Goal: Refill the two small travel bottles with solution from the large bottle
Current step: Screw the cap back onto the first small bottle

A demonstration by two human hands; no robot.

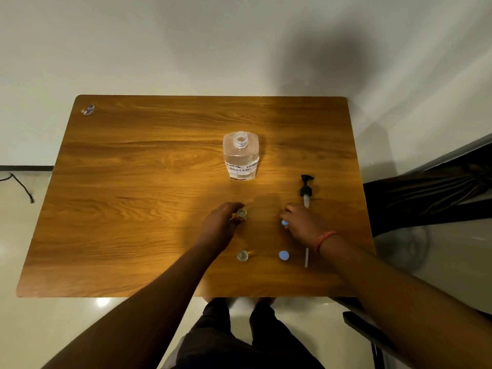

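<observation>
The wooden table (133, 195) carries everything, with both forearms reaching in over its near edge. Well beyond the fingertips of both hands stands the large bottle (241, 155), upright, its neck open and clear liquid inside. It looks parked there with the top off, ready to be picked up and poured.

Its black pump head (306, 186) lies flat just beyond the right hand (303, 226), and its white tube runs back under that hand and out again near the wrist. It seems to have been laid aside to the right so the middle stays free for pouring.

The left hand (222, 225) has its fingers curled around the far travel bottle (241, 213), thumb and fingers closed on the sides. The bottle stands upright with its mouth open. The grip looks meant to steady so light a bottle, or to shift it.

The near travel bottle (242, 255) stands alone, also open, behind the left fingers toward the person and beside the left forearm.

The right fingers are pinched on 1 blue cap (284, 223), low at the table surface; whether the cap is resting on the wood or just clear of it cannot be told.

The second blue cap (283, 255) lies loose on the table, behind the right fingers, about level with the near bottle.

With both caps off to the right and both small mouths open, pouring looks not yet begun. How much liquid either small bottle holds is too small to tell.
</observation>
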